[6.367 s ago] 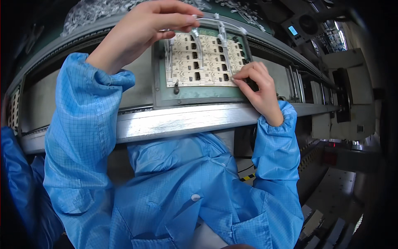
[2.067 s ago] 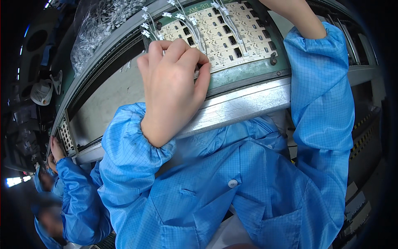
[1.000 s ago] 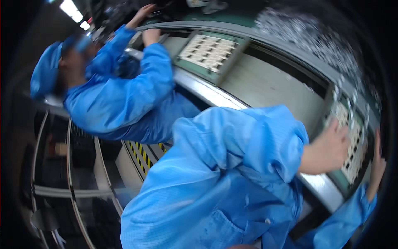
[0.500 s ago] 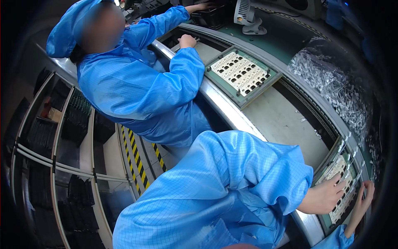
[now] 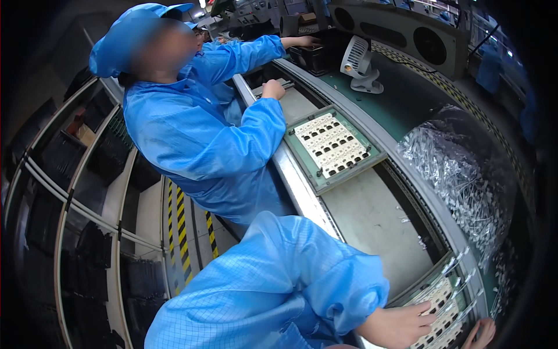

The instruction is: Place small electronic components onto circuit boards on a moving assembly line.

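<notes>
My left hand (image 5: 401, 326) is over the near fixture tray (image 5: 411, 292), its fingers spread and bent down onto rows of cream-coloured parts (image 5: 440, 298). Nothing shows between those fingers. At the lower right, beyond the tray's outer edge, my right hand (image 5: 481, 334) is partly cut off by the picture's rim. Its fingers are curled, with a gap beside the thumb and no held thing visible. Several thin, whitish wire-like pieces (image 5: 460, 286) lie across the tray between my hands and stick out over the rail.
A second green-framed tray (image 5: 314, 180) of cream parts sits farther up the conveyor line (image 5: 372, 232). Beyond the rail lies a clear bag (image 5: 459, 174) of wire-like pieces. A white fan (image 5: 358, 63) stands far off. A co-worker (image 5: 197, 139) in blue reaches over the line at left.
The view has shifted, so the line and both my hands appear lower and farther left. My left hand stays at the near tray. The right hand is now more cut off by the rim.
</notes>
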The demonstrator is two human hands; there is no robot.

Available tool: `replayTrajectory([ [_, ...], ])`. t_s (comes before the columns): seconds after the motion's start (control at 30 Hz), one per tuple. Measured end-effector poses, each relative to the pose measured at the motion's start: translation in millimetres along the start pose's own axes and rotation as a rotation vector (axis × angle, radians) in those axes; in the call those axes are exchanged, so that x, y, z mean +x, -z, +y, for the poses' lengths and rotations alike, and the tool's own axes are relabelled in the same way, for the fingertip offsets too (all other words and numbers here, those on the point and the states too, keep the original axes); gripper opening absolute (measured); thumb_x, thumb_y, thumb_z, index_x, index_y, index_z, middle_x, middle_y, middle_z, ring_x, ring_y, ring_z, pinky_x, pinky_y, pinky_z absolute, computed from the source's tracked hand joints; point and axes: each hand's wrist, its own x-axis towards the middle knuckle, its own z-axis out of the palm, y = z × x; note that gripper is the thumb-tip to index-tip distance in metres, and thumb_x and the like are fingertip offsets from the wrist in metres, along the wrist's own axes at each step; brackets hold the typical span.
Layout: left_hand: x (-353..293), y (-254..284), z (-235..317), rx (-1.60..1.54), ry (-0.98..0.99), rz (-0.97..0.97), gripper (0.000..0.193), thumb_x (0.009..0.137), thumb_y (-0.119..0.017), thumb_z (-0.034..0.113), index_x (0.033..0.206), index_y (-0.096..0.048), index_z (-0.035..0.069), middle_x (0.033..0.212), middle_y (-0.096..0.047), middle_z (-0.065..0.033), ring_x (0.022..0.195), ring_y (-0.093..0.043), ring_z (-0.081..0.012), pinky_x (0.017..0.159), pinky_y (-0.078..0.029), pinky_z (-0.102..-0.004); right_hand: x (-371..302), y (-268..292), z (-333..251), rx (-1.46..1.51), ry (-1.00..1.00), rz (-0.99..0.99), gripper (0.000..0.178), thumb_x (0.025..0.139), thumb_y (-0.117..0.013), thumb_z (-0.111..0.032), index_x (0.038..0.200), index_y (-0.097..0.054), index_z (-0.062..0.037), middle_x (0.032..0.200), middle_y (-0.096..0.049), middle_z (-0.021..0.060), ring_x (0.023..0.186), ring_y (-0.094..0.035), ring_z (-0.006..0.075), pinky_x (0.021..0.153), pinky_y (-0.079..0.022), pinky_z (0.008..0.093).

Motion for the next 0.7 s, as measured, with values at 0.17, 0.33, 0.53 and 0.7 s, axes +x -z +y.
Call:
replayTrajectory([
  [0.17,-4.9,3.2,-3.6,-0.088,0.011,-0.079,0.021,0.081,-0.061,0.027,0.082,-0.072,0.009,0.098,-0.065,-0.0097,0.104,-0.059,-0.0296,0.095,-0.043,-0.0549,7.1,-2.4,-4.7,0.084,-0.022,-0.119,0.021,0.098,-0.067,-0.027,0.108,-0.072,-0.0087,0.11,-0.068,0.0145,0.105,-0.06,0.0353,0.094,-0.044,0.0472],
  [0.33,-3.6,2.3,-6.8,-0.055,-0.022,0.017,0.022,0.079,-0.062,0.025,0.082,-0.073,0.007,0.096,-0.064,-0.0122,0.102,-0.059,-0.0301,0.093,-0.043,-0.0556,6.7,1.1,-10.1,0.078,0.02,-0.048,0.019,0.098,-0.068,-0.026,0.108,-0.072,-0.0095,0.109,-0.069,0.0129,0.108,-0.061,0.0341,0.096,-0.044,0.0466],
  [0.53,-2.0,-5.5,-2.2,-0.079,-0.009,0.02,0.02,0.079,-0.062,0.024,0.08,-0.072,0.008,0.098,-0.064,-0.0115,0.104,-0.059,-0.0306,0.093,-0.042,-0.0568,-1.1,-0.1,-5.0,0.045,0.03,-0.031,0.024,0.099,-0.065,-0.021,0.119,-0.071,-0.0084,0.12,-0.067,0.0151,0.113,-0.059,0.0358,0.099,-0.043,0.0498],
  [0.7,-3.8,-7.8,-2.5,-0.07,-0.032,0.041,0.017,0.081,-0.061,0.024,0.081,-0.071,0.01,0.094,-0.061,-0.0092,0.099,-0.058,-0.0293,0.093,-0.042,-0.056,1.4,5.1,-22.8,0.176,0.065,-0.133,0.039,0.101,-0.054,-0.012,0.139,-0.06,-0.0057,0.135,-0.063,0.0167,0.126,-0.055,0.0364,0.112,-0.034,0.0506],
])
